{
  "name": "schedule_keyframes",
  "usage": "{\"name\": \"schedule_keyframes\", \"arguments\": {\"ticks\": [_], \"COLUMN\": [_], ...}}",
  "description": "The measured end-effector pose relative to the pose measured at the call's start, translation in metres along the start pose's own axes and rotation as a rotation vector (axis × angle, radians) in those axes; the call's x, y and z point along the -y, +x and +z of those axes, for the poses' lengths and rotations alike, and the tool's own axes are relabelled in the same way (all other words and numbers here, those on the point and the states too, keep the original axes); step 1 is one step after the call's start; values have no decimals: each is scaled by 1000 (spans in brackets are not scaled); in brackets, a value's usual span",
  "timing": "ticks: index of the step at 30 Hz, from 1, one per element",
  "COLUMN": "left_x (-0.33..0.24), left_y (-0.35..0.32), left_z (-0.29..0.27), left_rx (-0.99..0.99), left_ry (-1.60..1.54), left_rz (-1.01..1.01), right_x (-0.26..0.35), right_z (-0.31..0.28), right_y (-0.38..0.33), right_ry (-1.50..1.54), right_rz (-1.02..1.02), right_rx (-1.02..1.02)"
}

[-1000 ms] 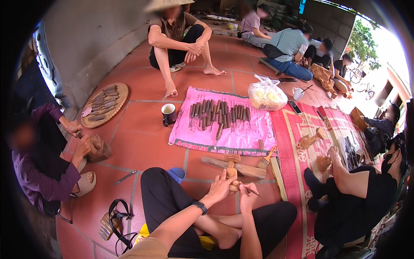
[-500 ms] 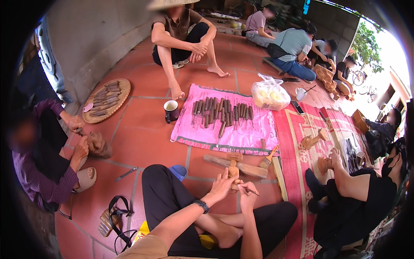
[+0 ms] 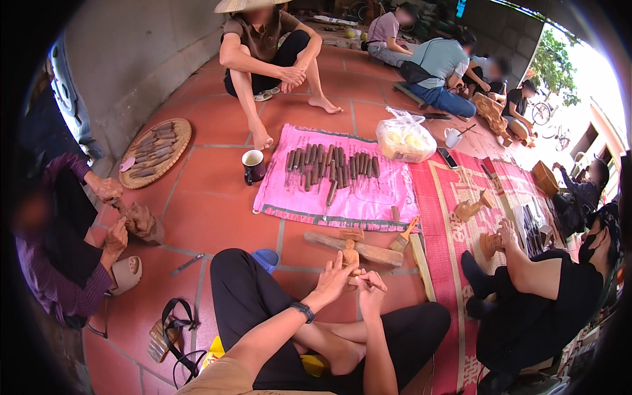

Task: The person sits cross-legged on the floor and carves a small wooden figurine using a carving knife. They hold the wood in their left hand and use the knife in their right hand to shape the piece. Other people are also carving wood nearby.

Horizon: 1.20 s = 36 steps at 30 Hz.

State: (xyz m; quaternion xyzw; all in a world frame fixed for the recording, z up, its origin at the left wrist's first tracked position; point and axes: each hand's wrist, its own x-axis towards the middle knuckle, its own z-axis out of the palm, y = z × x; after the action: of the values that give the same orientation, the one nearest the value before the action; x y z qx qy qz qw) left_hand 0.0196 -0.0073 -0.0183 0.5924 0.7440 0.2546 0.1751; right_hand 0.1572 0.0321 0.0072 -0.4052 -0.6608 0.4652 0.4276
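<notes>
Gripping figure (image 3: 351, 255) and tool (image 3: 380, 286), hands (image 3: 330, 282) half-curled

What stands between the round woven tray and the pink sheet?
The head view shows a dark mug on the tiled floor, a bare foot beyond it.

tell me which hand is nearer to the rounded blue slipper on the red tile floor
Left. The left hand, at the brown carved wooden figure, is right of the slipper; the right hand is farther right.
</notes>
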Motion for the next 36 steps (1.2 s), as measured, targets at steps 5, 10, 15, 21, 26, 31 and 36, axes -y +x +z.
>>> {"name": "schedule_keyframes", "arguments": {"ticks": [5,10,15,21,26,31,36], "left_x": [-5,-4,-9,-2,-10,-2,-15], "left_y": [-1,-1,-1,0,-1,1,0], "left_z": [-5,-3,-6,-2,-8,0,-13], "left_rx": [-3,7,26,22,27,9,50], "left_ry": [27,34,20,36,35,-3,-12], "left_rz": [0,4,-5,-23,-25,-12,-35], "right_x": [-7,0,-16,1,-10,-11,0], "right_z": [-5,0,-8,1,-4,-3,-10], "right_y": [0,1,0,0,2,2,0], "right_ry": [365,96,216,-8,307,107,430], "right_rz": [216,62,152,18,160,65,270], "right_rx": [-197,-29,-149,-17,-165,-35,-208]}}
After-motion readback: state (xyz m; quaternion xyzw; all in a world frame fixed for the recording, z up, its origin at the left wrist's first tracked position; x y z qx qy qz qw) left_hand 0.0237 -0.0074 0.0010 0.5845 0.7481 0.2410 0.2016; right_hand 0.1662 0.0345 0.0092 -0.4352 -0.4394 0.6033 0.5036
